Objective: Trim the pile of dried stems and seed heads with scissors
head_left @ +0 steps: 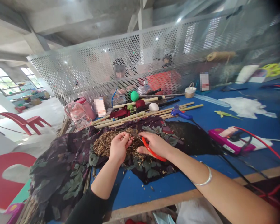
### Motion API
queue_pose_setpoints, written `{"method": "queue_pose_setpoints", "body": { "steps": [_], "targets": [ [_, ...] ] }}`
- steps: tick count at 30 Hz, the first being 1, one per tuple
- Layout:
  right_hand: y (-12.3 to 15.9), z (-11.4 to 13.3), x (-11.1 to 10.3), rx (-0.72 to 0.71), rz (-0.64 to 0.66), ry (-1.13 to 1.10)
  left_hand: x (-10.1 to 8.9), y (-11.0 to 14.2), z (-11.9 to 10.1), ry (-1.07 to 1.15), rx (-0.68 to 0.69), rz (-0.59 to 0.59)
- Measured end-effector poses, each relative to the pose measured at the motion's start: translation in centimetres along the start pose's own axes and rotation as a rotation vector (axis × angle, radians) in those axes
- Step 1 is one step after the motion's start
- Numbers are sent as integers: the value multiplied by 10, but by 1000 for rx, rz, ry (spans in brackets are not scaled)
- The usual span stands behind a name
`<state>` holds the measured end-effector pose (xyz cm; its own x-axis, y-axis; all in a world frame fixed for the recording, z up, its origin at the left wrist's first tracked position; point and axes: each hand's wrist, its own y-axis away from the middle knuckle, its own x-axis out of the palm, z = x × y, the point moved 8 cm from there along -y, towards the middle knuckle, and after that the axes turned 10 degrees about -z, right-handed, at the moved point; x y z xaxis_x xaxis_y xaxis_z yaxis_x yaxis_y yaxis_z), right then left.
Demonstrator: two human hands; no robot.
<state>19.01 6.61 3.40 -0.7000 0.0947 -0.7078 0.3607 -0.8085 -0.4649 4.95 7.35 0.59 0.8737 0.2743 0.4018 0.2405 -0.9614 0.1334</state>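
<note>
My right hand (154, 144) is wrapped round a pair of scissors with orange-red handles (150, 150). Their dark blades point left toward my left hand (119, 146), whose thumb and fingers are pinched together near the tips. Whatever thin piece sits in that pinch is too small to make out. Directly under both hands lies a heap of short brown chopped bits (105, 143), like cut dry stems. It rests on a dark floral cloth (60, 161) spread over the blue table (158, 196), with loose crumbs scattered along the near side.
Behind the heap lie bamboo sticks (130, 119), a green ball (134, 96), a white ball (153, 107) and a blue glue gun (182, 114). Pink bottles (80, 113) stand left; a purple power strip (228, 141) with cords sits right. A perforated metal screen (84, 68) crosses behind; people sit beyond.
</note>
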Motion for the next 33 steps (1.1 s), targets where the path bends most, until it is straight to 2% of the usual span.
{"method": "queue_pose_setpoints", "body": {
  "steps": [4, 11, 15, 19, 24, 33],
  "targets": [
    [2, 2, -2, 60, 24, 116, -2, -2, 1, -26, 6, -2],
    [3, 4, 2, 30, 50, 355, -8, -6, 6, -79, -16, -59],
    [3, -1, 5, 74, 73, 339, -10, -7, 9, -63, -38, -82],
    [1, -3, 1, 92, 46, 294, -9, -8, 7, 91, -94, -84],
    [0, -8, -5, 102, 25, 256, -13, -8, 5, 219, -127, -159],
    [2, 0, 0, 40, 25, 163, 0, -1, 5, 123, -74, -30]
  ]
}}
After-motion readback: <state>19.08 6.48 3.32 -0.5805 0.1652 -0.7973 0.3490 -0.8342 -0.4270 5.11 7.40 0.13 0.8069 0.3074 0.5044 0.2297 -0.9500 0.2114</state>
